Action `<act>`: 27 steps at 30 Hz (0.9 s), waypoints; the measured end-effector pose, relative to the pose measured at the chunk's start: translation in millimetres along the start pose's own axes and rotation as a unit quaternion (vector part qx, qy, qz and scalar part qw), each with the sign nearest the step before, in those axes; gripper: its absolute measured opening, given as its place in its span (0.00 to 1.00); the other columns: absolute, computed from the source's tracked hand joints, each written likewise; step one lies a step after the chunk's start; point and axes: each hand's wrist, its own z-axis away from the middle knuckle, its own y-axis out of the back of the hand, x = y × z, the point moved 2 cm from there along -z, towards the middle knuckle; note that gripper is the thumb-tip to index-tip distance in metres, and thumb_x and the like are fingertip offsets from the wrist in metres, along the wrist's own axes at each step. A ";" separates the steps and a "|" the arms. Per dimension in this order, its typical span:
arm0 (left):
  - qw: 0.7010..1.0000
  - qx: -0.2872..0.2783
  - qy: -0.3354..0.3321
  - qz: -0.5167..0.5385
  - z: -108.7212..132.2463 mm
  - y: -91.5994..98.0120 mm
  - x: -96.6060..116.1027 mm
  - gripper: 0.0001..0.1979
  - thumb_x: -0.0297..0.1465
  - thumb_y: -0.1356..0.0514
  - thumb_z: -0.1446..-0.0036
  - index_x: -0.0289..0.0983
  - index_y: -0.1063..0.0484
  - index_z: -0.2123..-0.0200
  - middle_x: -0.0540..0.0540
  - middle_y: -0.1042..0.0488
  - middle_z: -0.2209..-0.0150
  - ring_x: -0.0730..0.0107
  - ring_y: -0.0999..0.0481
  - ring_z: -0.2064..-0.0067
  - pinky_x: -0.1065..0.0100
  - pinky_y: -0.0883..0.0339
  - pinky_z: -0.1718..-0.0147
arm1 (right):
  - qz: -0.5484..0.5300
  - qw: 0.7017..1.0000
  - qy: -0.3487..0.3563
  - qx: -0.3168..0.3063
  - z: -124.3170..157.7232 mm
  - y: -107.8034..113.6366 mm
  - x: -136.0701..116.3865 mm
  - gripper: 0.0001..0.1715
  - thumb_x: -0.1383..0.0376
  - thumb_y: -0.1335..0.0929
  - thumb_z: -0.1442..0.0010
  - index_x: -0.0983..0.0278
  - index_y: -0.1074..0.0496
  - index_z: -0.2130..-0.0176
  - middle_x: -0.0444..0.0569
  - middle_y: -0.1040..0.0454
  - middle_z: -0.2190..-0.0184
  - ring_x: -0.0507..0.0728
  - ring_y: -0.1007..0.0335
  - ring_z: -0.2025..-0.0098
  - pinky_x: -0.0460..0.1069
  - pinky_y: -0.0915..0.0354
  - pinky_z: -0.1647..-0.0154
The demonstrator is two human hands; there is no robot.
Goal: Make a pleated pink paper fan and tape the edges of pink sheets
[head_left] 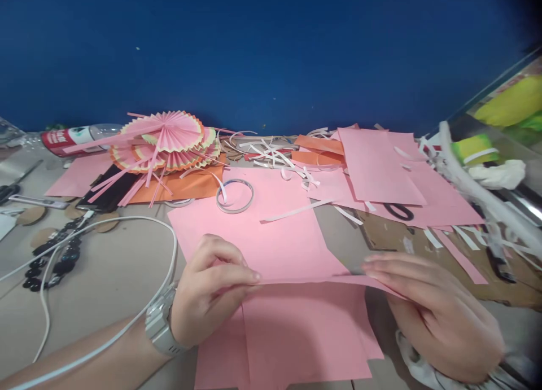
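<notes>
A pink paper, seen nearly edge-on as a narrow band, stretches between my two hands. My left hand, with a watch on its wrist, pinches the left end between thumb and fingers. Around the right end, my right hand is closed, fingers on top and thumb beneath; its fingertips are slightly blurred. Below the band lie overlapping pink sheets. Behind it another pink sheet lies flat, bearing a ring-shaped bangle near its far edge.
Pleated paper rosettes sit at the back left beside a bottle and a phone. A white cable crosses my left forearm. More pink sheets, paper strips, cardboard and a cutter lie farther right.
</notes>
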 end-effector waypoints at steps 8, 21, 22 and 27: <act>0.997 -0.049 0.062 0.005 -1.7 -9.5 -7.5 0.18 0.21 0.44 0.43 0.44 0.33 0.52 0.49 0.35 0.66 0.72 0.34 0.62 0.70 0.36 0.63 | -0.027 0.989 -0.146 -0.005 6.2 -15.6 15.7 0.14 0.71 0.39 0.42 0.55 0.33 0.59 0.44 0.26 0.67 0.54 0.29 0.62 0.48 0.32 0.60; 0.988 -0.041 0.151 0.005 -6.8 -11.0 -14.2 0.06 0.24 0.40 0.46 0.39 0.28 0.64 0.49 0.29 0.70 0.73 0.32 0.68 0.72 0.37 0.69 | -0.047 0.943 -0.328 0.011 -2.1 -18.0 18.9 0.05 0.59 0.35 0.42 0.57 0.32 0.67 0.41 0.27 0.71 0.50 0.30 0.71 0.42 0.32 0.70; 0.986 -0.038 0.163 0.008 -7.3 -10.5 -15.3 0.04 0.25 0.40 0.46 0.39 0.28 0.66 0.50 0.29 0.72 0.74 0.32 0.69 0.72 0.37 0.70 | -0.051 0.937 -0.345 0.010 -3.2 -17.7 20.1 0.07 0.58 0.36 0.42 0.58 0.32 0.67 0.41 0.27 0.71 0.51 0.30 0.71 0.42 0.32 0.71; 0.972 0.015 0.233 -0.002 -5.0 -4.4 -20.7 0.06 0.28 0.44 0.42 0.37 0.34 0.73 0.52 0.35 0.75 0.76 0.36 0.74 0.72 0.42 0.74 | -0.084 0.896 -0.437 0.002 -4.2 -19.9 25.7 0.12 0.55 0.38 0.41 0.61 0.33 0.65 0.46 0.28 0.71 0.54 0.30 0.70 0.45 0.34 0.73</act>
